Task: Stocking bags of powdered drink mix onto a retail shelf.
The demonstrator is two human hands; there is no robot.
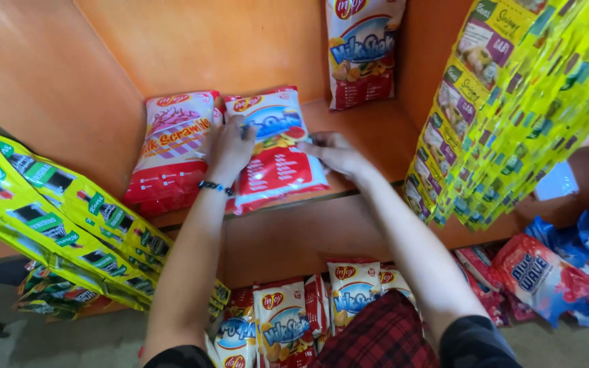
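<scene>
A flat, glossy plastic pouch in red, white and blue [277, 153] is seen lying on its back on an orange wooden shelf [369, 129], its long axis running from the shelf's back wall toward the front edge, where its lower end slightly overhangs. Both hands are laid on it. The left hand [230, 146], with a dark beaded bracelet [214, 187] at the wrist, is pressed flat on the pouch's upper left part, fingers spread and pointed toward the back wall, so this grip is wide and closed on nothing. The right hand [335, 151] is set at the pouch's right edge, fingers pointed left across the short axis; whether that edge is pinched cannot be told. The pouch is thus flanked by the hands, with the left one further onto it. Touching the pouch on its left, a red and white pouch [172, 150] lies parallel to it. At the back of the shelf another pouch of the same kind [363, 54] is stood upright, well apart. Strips of yellow-green sachets hang at the right [512, 109] and at the left [63, 218]. Below, more pouches [288, 320] are stood in a row on a lower shelf.
</scene>
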